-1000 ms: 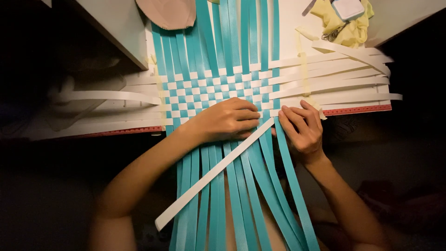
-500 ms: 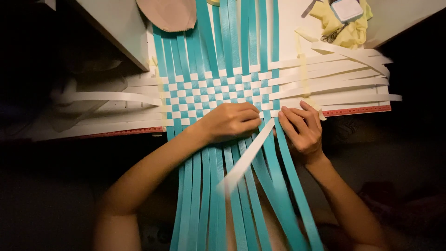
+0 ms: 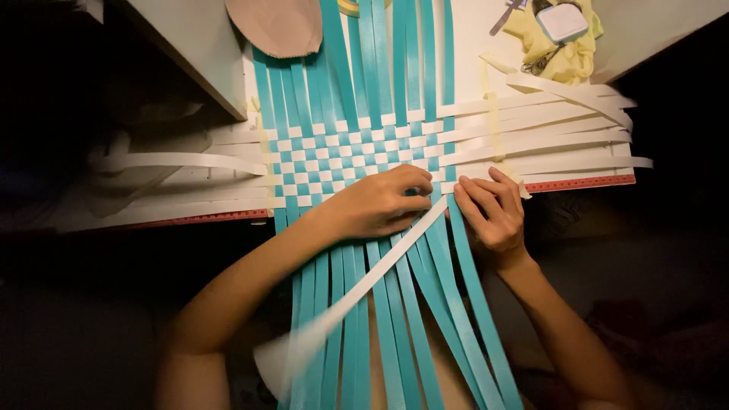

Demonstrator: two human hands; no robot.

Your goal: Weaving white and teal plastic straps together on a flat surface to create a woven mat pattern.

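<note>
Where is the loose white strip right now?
The white strip runs diagonally across the hanging teal strips, from between the left hand and right hand at the weave's near edge down toward lower left.

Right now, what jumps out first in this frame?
The checkerboard weave of teal and white paper strips at the table's near edge, with long teal strips hanging toward the camera. Both hands meet at its lower edge: the left hand and the right hand work a loose white strip that runs diagonally down-left. A yellow cloth lies top right.
</note>
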